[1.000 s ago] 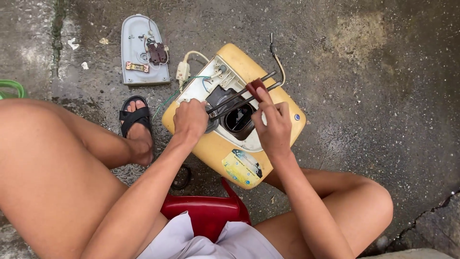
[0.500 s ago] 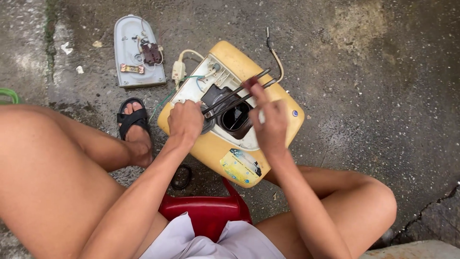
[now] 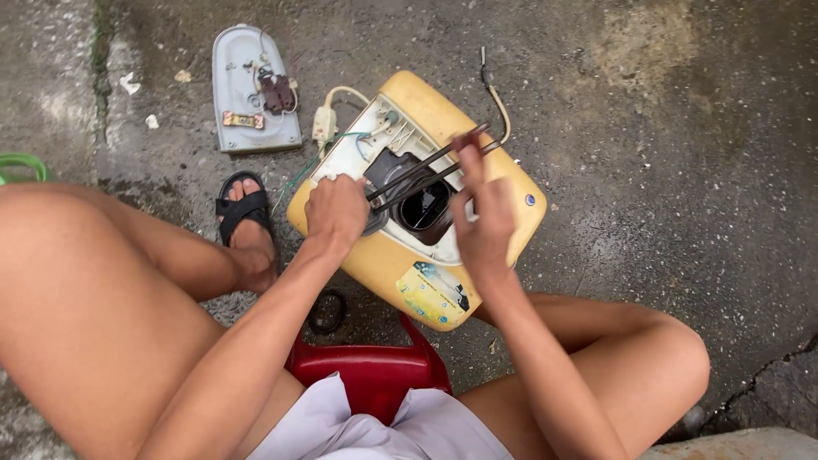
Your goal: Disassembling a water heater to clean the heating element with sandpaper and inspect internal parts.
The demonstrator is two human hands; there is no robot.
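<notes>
You sit on a red stool [image 3: 368, 375] with a yellow appliance housing [image 3: 503, 179] lying open on the wet concrete floor [image 3: 682, 128] between your knees. Its white inner tray [image 3: 358, 153] faces up, with a dark round opening [image 3: 424, 209] near the middle.

Your left hand [image 3: 336, 213] rests on the near-left part of the tray, fingers curled down over the base end of a long two-rod metal element [image 3: 426, 166]; you appear to be holding that end, though the fingertips are hidden under the hand. Your right hand [image 3: 484, 221] lies over the right side of the opening, its forefinger [image 3: 470, 162] stretched up so that the tip touches the far ends of the two rods. The other fingers are loosely bent, and you cannot tell whether they clasp anything.

The element lies slantwise across the opening, from your left hand up to the right.

A rectangular sticker [image 3: 434, 294], yellow with blue and dark patches, sits on the housing's near side wall, just beside your right wrist. A small blue round dot [image 3: 529, 200] marks the right edge. A cream cable [image 3: 498, 102] curls off the far end.

Well apart to the upper left lies a grey cover plate [image 3: 234, 77], carrying a small reddish-brown part [image 3: 277, 89] and a narrow yellow-and-red label strip [image 3: 243, 120]. Your sandalled foot [image 3: 247, 226] stands below it. A black rubber ring [image 3: 328, 311] lies by the stool.
</notes>
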